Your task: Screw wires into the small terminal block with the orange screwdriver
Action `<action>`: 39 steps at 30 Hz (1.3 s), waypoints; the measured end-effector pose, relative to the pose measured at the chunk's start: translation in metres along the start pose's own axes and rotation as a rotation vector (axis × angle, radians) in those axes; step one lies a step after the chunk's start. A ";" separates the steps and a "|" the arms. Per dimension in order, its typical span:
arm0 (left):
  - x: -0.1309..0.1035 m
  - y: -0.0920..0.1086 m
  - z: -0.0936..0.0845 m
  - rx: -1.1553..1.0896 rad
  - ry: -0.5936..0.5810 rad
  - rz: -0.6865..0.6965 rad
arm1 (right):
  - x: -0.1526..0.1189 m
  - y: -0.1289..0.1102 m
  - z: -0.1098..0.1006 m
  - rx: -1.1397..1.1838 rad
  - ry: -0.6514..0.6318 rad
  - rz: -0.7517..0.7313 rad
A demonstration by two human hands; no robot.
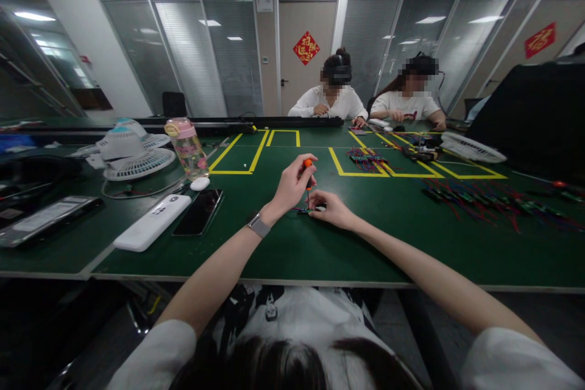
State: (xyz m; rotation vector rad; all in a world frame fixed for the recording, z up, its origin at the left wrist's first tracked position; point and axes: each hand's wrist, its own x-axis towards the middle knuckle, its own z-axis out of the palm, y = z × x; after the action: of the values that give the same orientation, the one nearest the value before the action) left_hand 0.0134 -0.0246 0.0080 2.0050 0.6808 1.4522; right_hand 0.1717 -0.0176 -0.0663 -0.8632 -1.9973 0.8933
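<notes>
My left hand (291, 183), with a watch on its wrist, is wrapped round the handle of a screwdriver (308, 164) with an orange top. The screwdriver stands upright, its thin shaft running down to a small circuit board (303, 211) on the green table. My right hand (333, 209) lies low at the board's right side, fingers pinched near the shaft and the board's edge. It appears to hold the board, though the fingers hide part of it. Where the tip meets the board is too small to make out.
Bundles of wired circuit boards (498, 198) lie to the right, with another wired pile (365, 159) farther back. On the left are a white power bank (153, 222), a black phone (198, 212), a bottle (187, 149) and a fan (134, 155). Two people sit across the table.
</notes>
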 end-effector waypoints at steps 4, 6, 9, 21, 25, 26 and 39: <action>0.000 0.001 -0.003 0.017 -0.047 0.000 | 0.000 0.001 -0.001 0.021 -0.012 0.005; 0.001 0.001 -0.004 -0.007 -0.063 -0.004 | 0.000 0.001 -0.001 0.024 -0.016 0.007; 0.003 0.002 -0.005 -0.058 -0.064 -0.033 | 0.000 0.000 -0.002 -0.048 -0.029 0.032; 0.008 -0.003 -0.009 -0.073 -0.053 -0.051 | 0.004 0.009 -0.007 -0.357 -0.026 -0.074; 0.009 -0.009 -0.009 -0.038 -0.038 -0.025 | 0.011 0.012 -0.005 -0.386 0.012 -0.063; 0.009 -0.009 -0.009 -0.034 -0.029 -0.020 | 0.011 0.013 -0.006 -0.390 0.011 -0.055; 0.016 -0.009 -0.011 -0.024 0.029 -0.018 | 0.012 0.019 -0.007 -0.331 0.009 -0.026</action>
State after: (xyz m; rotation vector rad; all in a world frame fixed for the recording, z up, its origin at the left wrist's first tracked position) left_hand 0.0069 -0.0055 0.0148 1.9586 0.6888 1.4751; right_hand 0.1769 0.0039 -0.0736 -1.0167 -2.1778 0.5492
